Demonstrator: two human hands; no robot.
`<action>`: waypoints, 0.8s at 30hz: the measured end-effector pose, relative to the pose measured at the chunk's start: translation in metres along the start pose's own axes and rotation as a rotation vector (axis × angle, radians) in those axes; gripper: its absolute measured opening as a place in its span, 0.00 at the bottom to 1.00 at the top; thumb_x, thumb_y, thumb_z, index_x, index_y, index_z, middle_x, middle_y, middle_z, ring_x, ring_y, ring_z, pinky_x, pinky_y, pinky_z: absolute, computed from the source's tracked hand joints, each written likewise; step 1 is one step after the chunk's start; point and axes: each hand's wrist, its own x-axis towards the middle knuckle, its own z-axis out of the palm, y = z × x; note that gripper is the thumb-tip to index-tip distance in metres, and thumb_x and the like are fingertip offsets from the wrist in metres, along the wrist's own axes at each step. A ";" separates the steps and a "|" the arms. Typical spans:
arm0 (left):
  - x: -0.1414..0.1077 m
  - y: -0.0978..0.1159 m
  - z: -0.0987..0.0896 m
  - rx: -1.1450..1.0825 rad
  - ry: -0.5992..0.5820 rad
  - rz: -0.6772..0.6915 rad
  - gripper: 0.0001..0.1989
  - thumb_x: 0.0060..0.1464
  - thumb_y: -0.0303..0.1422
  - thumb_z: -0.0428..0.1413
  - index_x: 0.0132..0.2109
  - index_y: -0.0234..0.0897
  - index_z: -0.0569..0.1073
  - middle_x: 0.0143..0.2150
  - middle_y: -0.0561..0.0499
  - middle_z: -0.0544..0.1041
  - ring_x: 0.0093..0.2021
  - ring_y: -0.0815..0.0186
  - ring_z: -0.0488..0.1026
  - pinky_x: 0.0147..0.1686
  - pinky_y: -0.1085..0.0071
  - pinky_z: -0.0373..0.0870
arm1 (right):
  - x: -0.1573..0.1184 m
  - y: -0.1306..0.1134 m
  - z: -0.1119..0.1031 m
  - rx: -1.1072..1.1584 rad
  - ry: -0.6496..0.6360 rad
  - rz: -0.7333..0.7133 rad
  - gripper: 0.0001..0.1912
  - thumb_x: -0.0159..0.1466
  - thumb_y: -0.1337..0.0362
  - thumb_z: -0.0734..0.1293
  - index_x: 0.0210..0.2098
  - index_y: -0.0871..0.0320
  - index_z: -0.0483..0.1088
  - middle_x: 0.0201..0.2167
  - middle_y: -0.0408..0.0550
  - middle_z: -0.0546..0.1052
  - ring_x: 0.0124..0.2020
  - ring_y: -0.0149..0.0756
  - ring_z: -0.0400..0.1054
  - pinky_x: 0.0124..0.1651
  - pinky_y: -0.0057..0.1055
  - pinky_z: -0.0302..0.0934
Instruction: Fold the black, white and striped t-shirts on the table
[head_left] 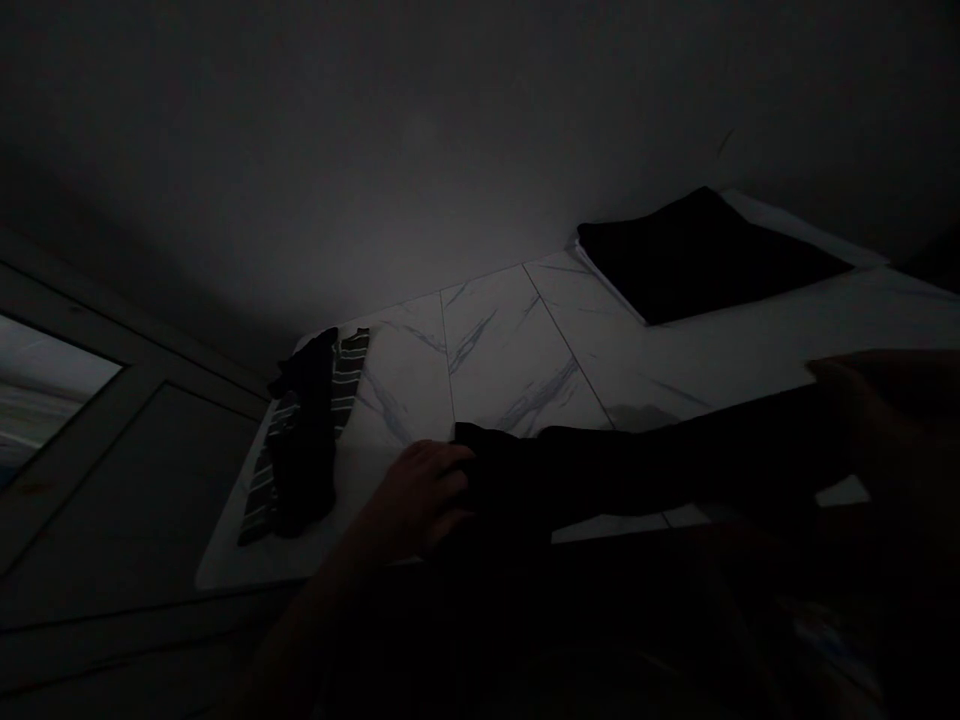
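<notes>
A long dark garment (637, 465) stretches across the front of a white marbled surface (397, 375). At its left end, my left hand (431, 495) has its fingers closed on the cloth. My right hand (862, 405) is at the right end, very dim, with its fingers against the cloth; their exact grip is lost in the dark. The lower part of the garment merges with the shadow near my body.
Dark and striped clothes (307, 430) lie bunched at the left end of the surface. A flat folded black cloth (705, 255) lies at the back right, with white edges under it. A grey wall rises behind, and a panelled door (135, 480) stands at the left.
</notes>
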 end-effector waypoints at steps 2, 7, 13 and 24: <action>0.003 0.007 0.013 -0.060 -0.092 0.033 0.06 0.57 0.30 0.59 0.42 0.38 0.72 0.52 0.44 0.76 0.51 0.58 0.72 0.52 0.59 0.69 | -0.004 -0.016 0.003 0.065 -0.043 -0.003 0.21 0.59 0.40 0.67 0.29 0.51 0.74 0.30 0.52 0.80 0.34 0.49 0.76 0.34 0.43 0.65; 0.003 0.020 0.021 -0.259 -0.044 0.000 0.10 0.62 0.35 0.57 0.49 0.39 0.71 0.48 0.47 0.78 0.49 0.60 0.74 0.49 0.62 0.72 | -0.030 -0.042 0.016 0.232 -0.318 -0.215 0.16 0.63 0.47 0.67 0.31 0.52 0.76 0.29 0.46 0.79 0.30 0.41 0.75 0.34 0.35 0.67; 0.031 0.025 0.031 -0.309 0.062 -0.146 0.12 0.67 0.28 0.48 0.53 0.40 0.70 0.48 0.47 0.78 0.48 0.63 0.75 0.47 0.64 0.73 | -0.058 -0.064 0.036 0.315 -0.697 -0.409 0.14 0.68 0.51 0.64 0.41 0.51 0.77 0.34 0.46 0.78 0.31 0.35 0.74 0.32 0.30 0.67; 0.081 -0.015 0.057 -0.371 -0.294 -0.039 0.02 0.61 0.29 0.54 0.40 0.37 0.71 0.37 0.50 0.75 0.40 0.63 0.73 0.44 0.64 0.71 | -0.027 -0.021 0.018 0.362 -0.762 -0.202 0.22 0.56 0.40 0.72 0.40 0.48 0.78 0.37 0.49 0.79 0.39 0.46 0.75 0.42 0.40 0.70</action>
